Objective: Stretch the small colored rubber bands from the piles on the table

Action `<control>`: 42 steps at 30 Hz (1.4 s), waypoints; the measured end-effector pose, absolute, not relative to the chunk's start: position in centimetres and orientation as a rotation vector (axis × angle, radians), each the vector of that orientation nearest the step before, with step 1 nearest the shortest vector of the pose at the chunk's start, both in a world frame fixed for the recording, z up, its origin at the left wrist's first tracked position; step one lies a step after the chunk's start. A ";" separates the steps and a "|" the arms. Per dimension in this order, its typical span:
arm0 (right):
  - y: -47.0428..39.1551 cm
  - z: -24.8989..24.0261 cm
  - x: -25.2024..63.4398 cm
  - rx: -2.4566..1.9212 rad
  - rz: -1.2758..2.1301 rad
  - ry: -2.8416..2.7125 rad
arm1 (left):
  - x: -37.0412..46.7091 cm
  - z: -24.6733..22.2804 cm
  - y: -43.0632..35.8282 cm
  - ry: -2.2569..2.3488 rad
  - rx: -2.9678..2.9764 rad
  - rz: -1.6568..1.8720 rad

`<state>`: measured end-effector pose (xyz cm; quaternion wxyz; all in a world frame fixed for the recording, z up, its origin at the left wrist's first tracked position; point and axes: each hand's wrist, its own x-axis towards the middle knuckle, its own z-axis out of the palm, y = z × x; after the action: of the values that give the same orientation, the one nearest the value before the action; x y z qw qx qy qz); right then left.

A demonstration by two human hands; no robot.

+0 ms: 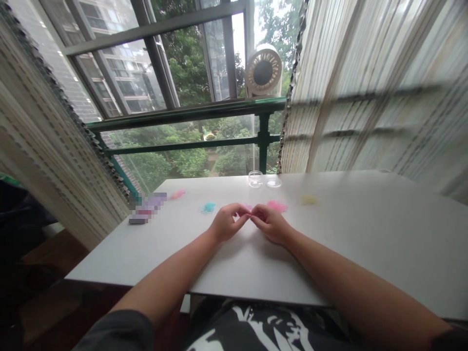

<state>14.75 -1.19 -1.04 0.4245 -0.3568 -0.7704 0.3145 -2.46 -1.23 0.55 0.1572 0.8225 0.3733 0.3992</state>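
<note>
My left hand [231, 222] and my right hand [269, 224] meet fingertip to fingertip over the middle of the white table [252, 278]. Both pinch with thumb and index finger; whatever lies between the tips is too small to make out. Just beyond my right hand lies a bright pink pile of small pieces [277, 206]. A pale purple pile [247, 207] shows partly behind the fingers. To the left of my left hand sits a turquoise pile [208, 207].
Farther left are a pinkish-orange pile [178, 194] and a blurred-out box [148, 208]. A yellow pile [309, 200] lies to the right. At the far edge stand a clear round container [255, 179] and a clear lid-like disc [273, 182], below a white fan [263, 70].
</note>
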 end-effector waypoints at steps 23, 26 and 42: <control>-0.8 -1.9 15.1 -0.965 0.769 -2.007 | -2.9 -0.2 -1.2 0.913 2.403 1.109; -0.8 -2.1 15.1 -0.953 0.797 -2.005 | -3.0 -0.4 -1.0 0.946 2.425 1.120; 0.7 -1.8 15.7 -0.985 0.810 -1.925 | -3.6 0.0 -0.6 0.991 2.380 1.101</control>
<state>15.72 0.67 -1.82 0.4042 -0.3902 -0.7626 0.3207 -3.60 -0.59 0.01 0.1682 0.8369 0.3485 0.3871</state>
